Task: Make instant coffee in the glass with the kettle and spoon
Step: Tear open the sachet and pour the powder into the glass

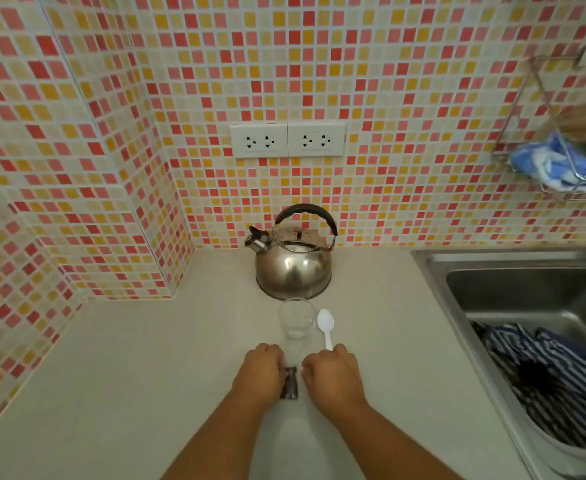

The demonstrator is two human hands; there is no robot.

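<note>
A steel kettle [293, 268] with a black handle stands against the tiled wall. In front of it an empty clear glass [296, 318] stands upright on the counter [146, 368]. A white plastic spoon [326, 325] lies just right of the glass, bowl toward the kettle. A small dark coffee sachet [291, 386] is between my two hands, near the counter surface. My left hand [260, 372] has its fingers curled at the sachet's left side. My right hand [331, 372] is curled at its right side, its knuckles at the spoon's handle end.
A steel sink [513, 289] is set into the counter on the right, holding a blue striped cloth [548, 379]. A wire rack [558, 140] with a blue cloth hangs on the right wall. Two double wall sockets [288, 140] sit above the kettle. A tiled wall corner juts out at left.
</note>
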